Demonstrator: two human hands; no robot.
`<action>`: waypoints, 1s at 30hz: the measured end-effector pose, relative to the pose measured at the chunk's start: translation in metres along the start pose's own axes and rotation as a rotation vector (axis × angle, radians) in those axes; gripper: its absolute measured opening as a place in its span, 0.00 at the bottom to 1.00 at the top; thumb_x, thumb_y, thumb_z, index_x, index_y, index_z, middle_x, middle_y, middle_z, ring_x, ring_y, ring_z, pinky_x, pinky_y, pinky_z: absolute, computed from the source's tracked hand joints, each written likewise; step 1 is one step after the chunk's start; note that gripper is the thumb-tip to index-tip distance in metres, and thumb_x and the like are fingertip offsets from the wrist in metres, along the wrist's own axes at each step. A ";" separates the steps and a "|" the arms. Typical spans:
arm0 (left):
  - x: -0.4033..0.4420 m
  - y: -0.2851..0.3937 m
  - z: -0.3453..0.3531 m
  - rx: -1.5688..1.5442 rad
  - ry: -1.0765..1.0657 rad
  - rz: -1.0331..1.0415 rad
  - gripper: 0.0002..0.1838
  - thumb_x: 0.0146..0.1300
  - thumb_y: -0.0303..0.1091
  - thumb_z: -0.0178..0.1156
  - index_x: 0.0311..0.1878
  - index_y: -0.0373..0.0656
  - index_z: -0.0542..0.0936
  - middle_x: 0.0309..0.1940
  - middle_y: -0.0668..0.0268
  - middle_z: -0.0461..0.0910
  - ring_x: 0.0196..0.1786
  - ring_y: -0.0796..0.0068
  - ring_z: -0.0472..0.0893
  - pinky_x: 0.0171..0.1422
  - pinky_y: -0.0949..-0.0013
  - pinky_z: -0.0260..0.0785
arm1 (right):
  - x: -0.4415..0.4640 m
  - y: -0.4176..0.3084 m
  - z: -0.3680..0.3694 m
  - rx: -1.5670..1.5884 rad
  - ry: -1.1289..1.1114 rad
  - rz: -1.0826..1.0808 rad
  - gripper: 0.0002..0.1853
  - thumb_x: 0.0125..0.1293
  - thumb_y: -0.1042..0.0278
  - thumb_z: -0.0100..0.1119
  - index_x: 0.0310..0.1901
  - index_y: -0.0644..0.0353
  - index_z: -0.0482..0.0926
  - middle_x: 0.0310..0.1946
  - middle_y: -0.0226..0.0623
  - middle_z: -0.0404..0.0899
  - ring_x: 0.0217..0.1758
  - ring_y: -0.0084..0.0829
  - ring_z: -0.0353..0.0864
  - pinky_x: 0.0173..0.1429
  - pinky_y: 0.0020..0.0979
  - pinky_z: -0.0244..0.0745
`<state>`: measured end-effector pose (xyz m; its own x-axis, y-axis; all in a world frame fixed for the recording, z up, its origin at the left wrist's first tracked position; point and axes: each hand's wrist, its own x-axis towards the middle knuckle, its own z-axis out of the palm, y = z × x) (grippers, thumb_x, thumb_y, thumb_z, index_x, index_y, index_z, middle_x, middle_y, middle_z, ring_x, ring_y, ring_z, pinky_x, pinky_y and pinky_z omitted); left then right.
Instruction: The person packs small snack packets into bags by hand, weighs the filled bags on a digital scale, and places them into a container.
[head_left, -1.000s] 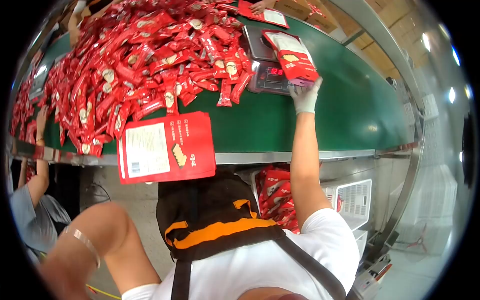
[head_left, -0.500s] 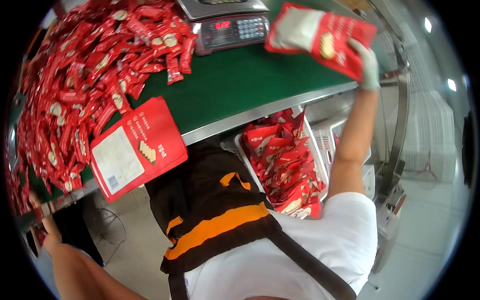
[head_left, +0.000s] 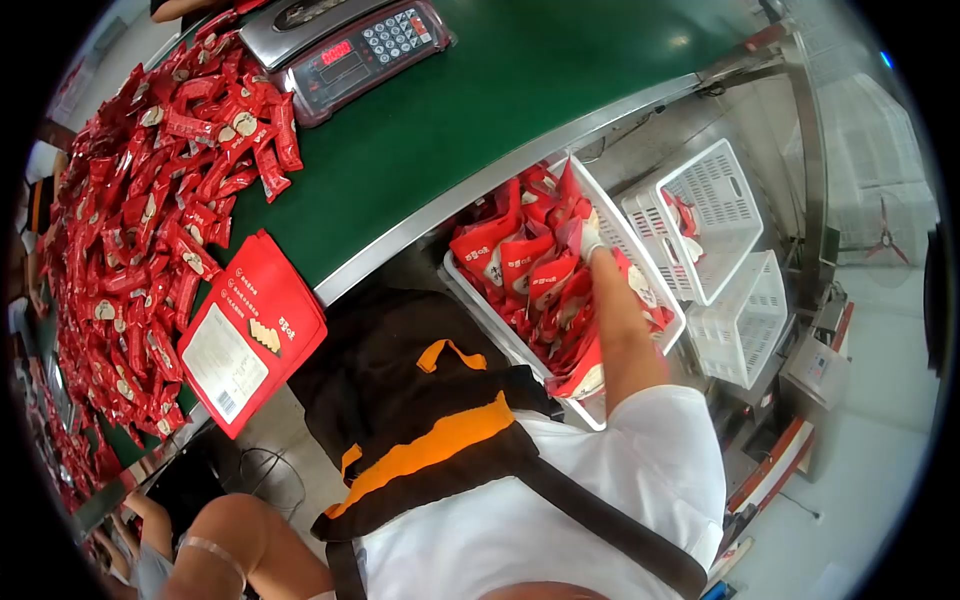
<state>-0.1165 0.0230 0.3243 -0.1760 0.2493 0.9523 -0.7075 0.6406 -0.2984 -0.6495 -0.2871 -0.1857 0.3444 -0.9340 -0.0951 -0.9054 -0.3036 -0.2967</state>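
Observation:
My right hand, in a pale glove, reaches down into a white crate packed with red snack pouches. Its fingers are closed at the upper edge of one red pouch, partly hidden among the others. My left arm is bent at the lower left, and its hand is out of view. At the table edge on my left lies a stack of flat red pouches, with a pale label panel on top.
A heap of small red wrapped snacks covers the left of the green table. A digital scale stands at the back. More white crates stand on the right. Other people's limbs show at the left.
My right hand has come down from above the table into the crate with the filled red pouch it held. The view has turned toward the right, and my left arm is bent more.

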 end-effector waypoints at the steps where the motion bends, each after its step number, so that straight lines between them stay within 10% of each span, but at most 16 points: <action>1: -0.021 0.004 -0.006 0.059 -0.032 -0.147 0.22 0.71 0.42 0.45 0.50 0.29 0.75 0.51 0.48 0.78 0.54 0.56 0.79 0.66 0.54 0.68 | 0.004 0.004 0.038 0.192 0.206 0.041 0.16 0.65 0.56 0.55 0.43 0.59 0.83 0.36 0.44 0.83 0.42 0.38 0.83 0.45 0.35 0.78; 2: -0.042 0.007 -0.011 0.122 -0.073 -0.292 0.25 0.70 0.45 0.47 0.54 0.28 0.74 0.55 0.45 0.76 0.57 0.51 0.77 0.68 0.50 0.66 | 0.001 -0.033 0.040 0.667 0.614 0.321 0.17 0.68 0.52 0.54 0.44 0.58 0.82 0.35 0.38 0.82 0.41 0.35 0.81 0.44 0.32 0.76; 3: -0.076 0.009 -0.026 0.247 -0.123 -0.588 0.34 0.68 0.50 0.53 0.62 0.25 0.72 0.64 0.39 0.70 0.64 0.40 0.73 0.72 0.42 0.62 | -0.016 -0.028 0.021 0.559 0.519 0.425 0.22 0.66 0.48 0.61 0.45 0.63 0.80 0.23 0.35 0.79 0.23 0.30 0.76 0.32 0.37 0.74; 6: -0.170 0.035 -0.040 0.671 -0.768 -1.312 0.22 0.71 0.33 0.43 0.63 0.34 0.73 0.62 0.53 0.75 0.67 0.60 0.72 0.72 0.57 0.62 | -0.047 -0.055 -0.095 0.747 0.020 0.656 0.30 0.68 0.37 0.54 0.52 0.60 0.81 0.38 0.40 0.82 0.41 0.32 0.80 0.47 0.38 0.74; 7: -0.206 0.039 -0.038 0.410 -0.677 -1.430 0.19 0.66 0.26 0.56 0.60 0.34 0.76 0.57 0.53 0.79 0.62 0.57 0.76 0.71 0.59 0.63 | -0.052 -0.074 -0.136 0.794 -0.049 0.670 0.33 0.68 0.34 0.52 0.54 0.59 0.82 0.43 0.41 0.83 0.48 0.33 0.81 0.52 0.38 0.74; 9: -0.263 0.049 -0.042 0.441 -1.134 -1.391 0.21 0.68 0.30 0.55 0.64 0.43 0.75 0.67 0.49 0.69 0.69 0.49 0.68 0.74 0.55 0.58 | -0.029 -0.021 -0.132 0.428 0.240 0.250 0.28 0.74 0.45 0.50 0.54 0.65 0.80 0.51 0.40 0.82 0.57 0.37 0.79 0.58 0.36 0.74; 11: -0.303 0.060 -0.043 0.478 -1.353 -1.324 0.28 0.67 0.38 0.57 0.71 0.56 0.69 0.74 0.49 0.58 0.76 0.46 0.59 0.74 0.35 0.51 | -0.014 -0.154 -0.179 0.941 0.462 0.248 0.15 0.75 0.62 0.53 0.53 0.62 0.81 0.50 0.37 0.82 0.49 0.28 0.79 0.57 0.33 0.75; 16: -0.329 0.068 -0.021 0.650 -1.460 -1.219 0.27 0.69 0.50 0.53 0.72 0.65 0.68 0.76 0.52 0.55 0.78 0.40 0.52 0.68 0.19 0.45 | 0.030 -0.416 -0.168 0.897 0.097 -0.421 0.11 0.69 0.70 0.61 0.51 0.61 0.82 0.48 0.36 0.83 0.50 0.28 0.81 0.57 0.29 0.74; 19: -0.324 0.068 -0.016 0.669 -1.461 -1.194 0.28 0.68 0.48 0.55 0.72 0.69 0.66 0.76 0.52 0.54 0.76 0.36 0.52 0.64 0.16 0.47 | 0.078 -0.541 -0.100 0.610 -0.040 -0.764 0.31 0.59 0.56 0.67 0.63 0.59 0.73 0.59 0.48 0.75 0.63 0.48 0.74 0.66 0.39 0.70; 23: -0.328 0.070 -0.014 0.668 -1.436 -1.162 0.30 0.64 0.44 0.59 0.71 0.71 0.68 0.75 0.52 0.55 0.75 0.36 0.54 0.59 0.12 0.49 | 0.117 -0.693 -0.006 0.108 0.385 -0.704 0.49 0.48 0.40 0.71 0.69 0.57 0.64 0.68 0.51 0.65 0.71 0.53 0.63 0.77 0.60 0.46; 27: -0.332 0.072 -0.014 0.643 -1.341 -1.196 0.29 0.62 0.43 0.61 0.68 0.69 0.72 0.74 0.53 0.57 0.75 0.36 0.54 0.59 0.13 0.46 | 0.131 -0.750 -0.023 -0.443 0.137 -1.214 0.38 0.51 0.40 0.68 0.59 0.55 0.72 0.57 0.42 0.74 0.65 0.42 0.70 0.76 0.63 0.42; 30: -0.331 0.073 -0.015 0.623 -1.336 -1.207 0.28 0.62 0.44 0.61 0.67 0.67 0.73 0.74 0.52 0.57 0.75 0.35 0.54 0.59 0.12 0.45 | 0.107 -0.747 -0.042 -0.300 0.036 -1.284 0.42 0.53 0.34 0.65 0.66 0.48 0.69 0.61 0.42 0.72 0.66 0.43 0.69 0.73 0.68 0.46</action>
<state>-0.0994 -0.0017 -0.0137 0.4063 -0.9063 0.1169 -0.8970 -0.3711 0.2402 0.0532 -0.1678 0.0660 0.9917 0.0448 0.1206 0.0372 -0.9972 0.0653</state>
